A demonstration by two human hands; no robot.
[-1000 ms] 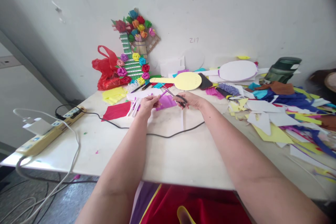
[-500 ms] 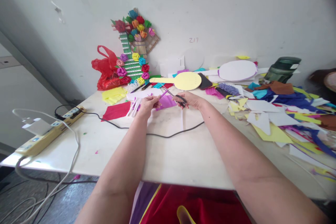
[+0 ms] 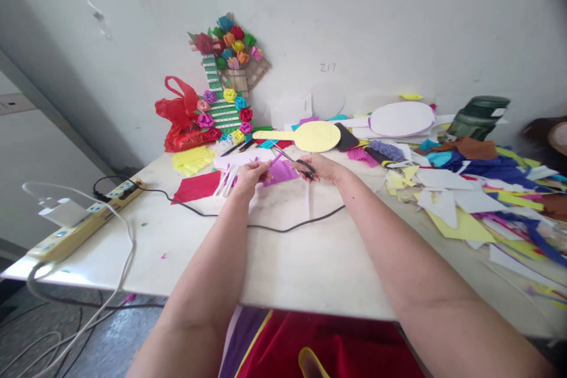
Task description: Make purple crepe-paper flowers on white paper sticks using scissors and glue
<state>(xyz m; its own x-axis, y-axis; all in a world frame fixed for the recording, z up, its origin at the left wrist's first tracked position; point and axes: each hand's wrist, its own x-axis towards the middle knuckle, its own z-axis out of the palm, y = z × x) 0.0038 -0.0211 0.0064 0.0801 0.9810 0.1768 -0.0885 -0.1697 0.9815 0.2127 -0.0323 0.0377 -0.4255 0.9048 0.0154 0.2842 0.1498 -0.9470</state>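
My left hand (image 3: 254, 177) pinches a thin purple strip (image 3: 277, 159) that points up to the right. Black-handled scissors (image 3: 305, 170) are in my right hand (image 3: 322, 170), their blades reaching up-left towards the strip. Whether the blades touch the strip is too small to tell. Under and between the hands lies a purple sheet (image 3: 283, 172). White rolled sticks (image 3: 227, 182) rest just left of my left hand. A pale strip (image 3: 307, 201) lies below the scissors. The yellow paddle-shaped piece (image 3: 316, 136) is beyond my hands.
A black cable (image 3: 283, 230) crosses the table below my hands. Paper scraps (image 3: 460, 189) cover the right side, near a green bottle (image 3: 479, 118). At left are a power strip (image 3: 84, 224), red cloth (image 3: 196, 187) and a red bag (image 3: 179, 118). Paper flowers (image 3: 230, 41) stand by the wall.
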